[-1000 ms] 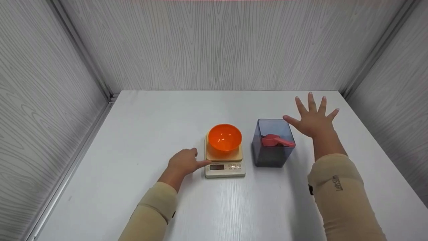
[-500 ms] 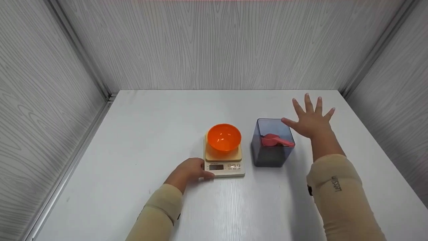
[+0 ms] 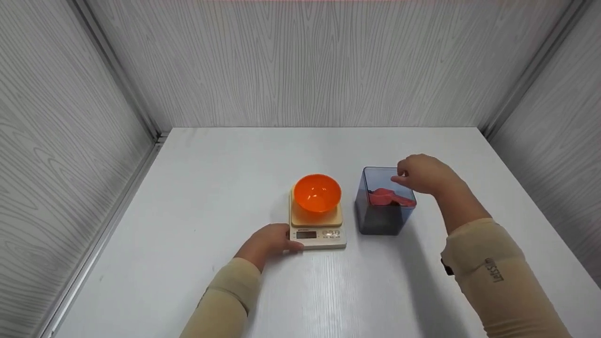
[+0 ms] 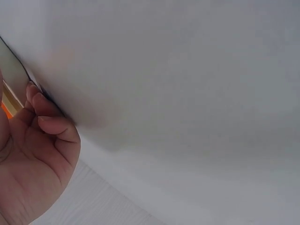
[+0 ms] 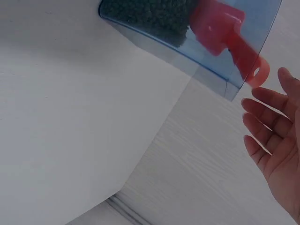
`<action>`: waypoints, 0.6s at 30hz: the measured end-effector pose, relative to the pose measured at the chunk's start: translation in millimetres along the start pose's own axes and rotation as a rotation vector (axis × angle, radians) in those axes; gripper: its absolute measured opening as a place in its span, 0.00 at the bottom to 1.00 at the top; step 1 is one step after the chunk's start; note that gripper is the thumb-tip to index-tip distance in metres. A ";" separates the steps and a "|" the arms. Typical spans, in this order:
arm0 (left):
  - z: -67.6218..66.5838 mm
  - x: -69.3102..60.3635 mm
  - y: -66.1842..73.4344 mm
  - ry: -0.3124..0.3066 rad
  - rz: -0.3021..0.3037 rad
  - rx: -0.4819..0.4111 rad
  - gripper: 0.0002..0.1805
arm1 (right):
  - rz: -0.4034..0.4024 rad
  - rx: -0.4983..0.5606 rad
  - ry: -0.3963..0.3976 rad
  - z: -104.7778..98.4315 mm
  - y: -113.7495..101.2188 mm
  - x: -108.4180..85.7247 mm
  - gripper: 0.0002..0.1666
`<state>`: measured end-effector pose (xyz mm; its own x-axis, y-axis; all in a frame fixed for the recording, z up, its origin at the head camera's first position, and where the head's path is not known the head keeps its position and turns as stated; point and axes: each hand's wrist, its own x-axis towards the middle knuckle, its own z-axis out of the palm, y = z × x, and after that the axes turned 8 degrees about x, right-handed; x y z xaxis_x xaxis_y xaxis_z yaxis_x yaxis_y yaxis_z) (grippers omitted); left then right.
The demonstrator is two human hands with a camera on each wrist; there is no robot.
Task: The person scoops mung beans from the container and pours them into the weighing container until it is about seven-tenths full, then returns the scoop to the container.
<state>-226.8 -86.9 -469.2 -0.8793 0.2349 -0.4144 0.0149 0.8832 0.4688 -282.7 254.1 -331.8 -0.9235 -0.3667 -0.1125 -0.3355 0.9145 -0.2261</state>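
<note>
My left hand [image 3: 269, 240] grips the front left corner of a kitchen scale [image 3: 332, 243], thumb along its front edge; in the left wrist view the fingers [image 4: 51, 123] bend against the scale's side. An orange bowl [image 3: 318, 193] sits on the scale's plate. To the right stands a clear bluish container [image 3: 381, 220]. Inside it, a red scoop [image 3: 386, 197] lies over dark green granules [image 5: 150, 16], its handle reaching the rim. Over the container's back right rim hovers my right hand [image 3: 425, 174], fingers loosely bent and holding nothing, close to the scoop's handle in the right wrist view.
A white table [image 3: 225, 164] bears the scale and container. Grey wood-grain panels [image 3: 300, 65] rise behind it and on both sides, with metal strips at the corners.
My left hand has moved from beside the scale's display down to its front left corner and taken hold. The spread fingers of my right hand have bent, and that hand has come nearer the container.
</note>
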 end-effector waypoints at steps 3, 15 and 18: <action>-0.7 1.9 -0.9 -0.015 -0.006 0.008 0.24 | -0.008 -0.021 -0.045 5.8 -10.6 2.1 0.09; -2.6 2.2 -0.2 -0.029 0.003 0.091 0.27 | 0.162 -0.032 -0.178 24.9 -22.6 10.2 0.07; -2.1 2.6 -0.6 -0.029 0.007 0.087 0.26 | 0.177 -0.047 -0.163 29.7 -23.6 13.3 0.09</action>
<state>-230.0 -87.6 -468.9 -0.8651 0.2512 -0.4342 0.0631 0.9132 0.4025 -281.5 222.6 -356.7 -0.9278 -0.2188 -0.3022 -0.1825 0.9726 -0.1440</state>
